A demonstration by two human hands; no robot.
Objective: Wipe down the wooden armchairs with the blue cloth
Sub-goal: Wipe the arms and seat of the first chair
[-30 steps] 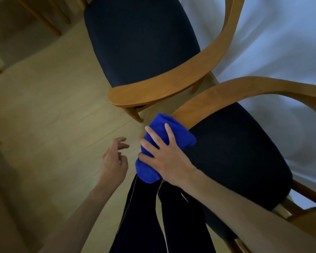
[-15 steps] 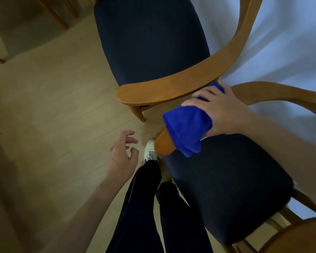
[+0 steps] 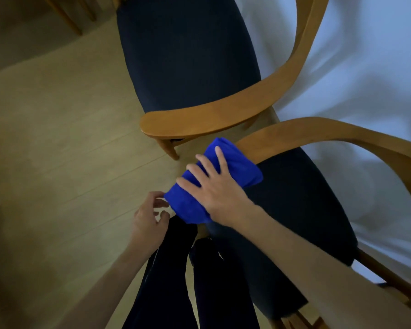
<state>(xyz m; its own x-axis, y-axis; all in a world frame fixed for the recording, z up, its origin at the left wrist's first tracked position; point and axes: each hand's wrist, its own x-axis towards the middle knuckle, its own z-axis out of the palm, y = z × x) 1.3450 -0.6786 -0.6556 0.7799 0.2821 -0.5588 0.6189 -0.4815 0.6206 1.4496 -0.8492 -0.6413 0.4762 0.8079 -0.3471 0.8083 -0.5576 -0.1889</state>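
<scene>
Wooden floor below; right hand [image 3: 220, 193] presses flat on blue cloth [image 3: 214, 184] over armrest [image 3: 318, 131]

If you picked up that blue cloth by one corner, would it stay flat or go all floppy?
Probably floppy: the blue cloth is bunched and draped over the front end of the near chair's wooden armrest, bending to its shape. It likely weighs little, since it folds in soft creases under the right hand. Its fuzzy-looking surface suggests it would not slip easily.
</scene>
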